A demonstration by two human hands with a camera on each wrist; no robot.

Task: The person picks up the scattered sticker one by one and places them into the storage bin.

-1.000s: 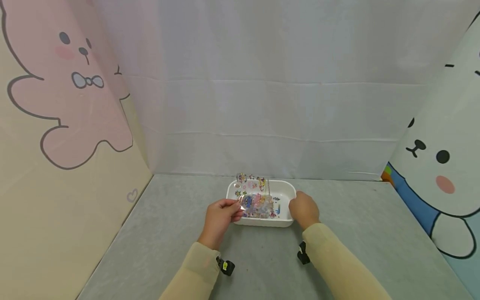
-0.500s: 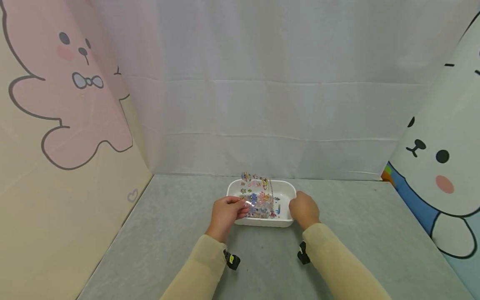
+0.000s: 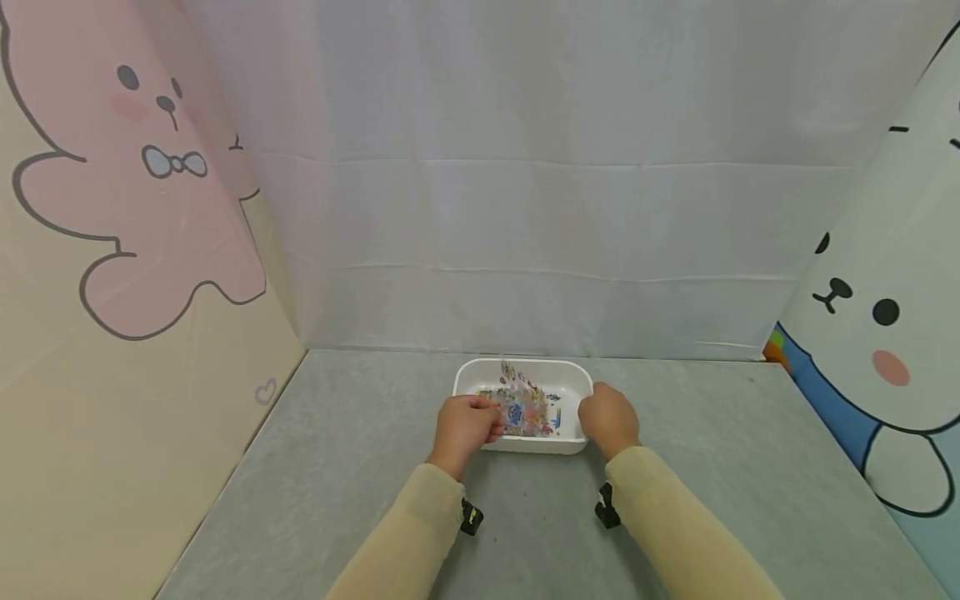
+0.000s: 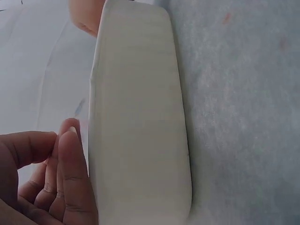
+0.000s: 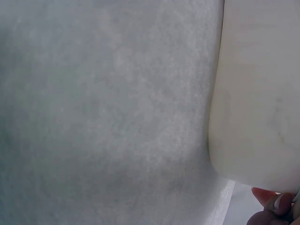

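A white rectangular tray (image 3: 532, 446) stands on the table, its outer wall (image 4: 138, 117) filling much of the left wrist view. My left hand (image 3: 465, 427) is at the tray's front left and pinches a clear sticker sheet (image 3: 525, 414) with small colourful prints between thumb and fingers. Part of that sheet lies low inside the tray, and its left edge is hidden by the fingers. At the tray's right end, my right hand (image 3: 609, 420) grips the rim. Only a few of its fingertips (image 5: 281, 204) show in the right wrist view.
The grey table (image 3: 697, 467) extends around the tray. Behind it hangs a white curtain (image 3: 562, 250). Printed cloth panels with a pink bear (image 3: 172, 225) and a white bear (image 3: 885, 367) flank the left and right sides.
My left hand has moved right along the tray's front with the sticker sheet. The sheet's far edge has dropped from above the back rim into the tray. My right hand stays put.
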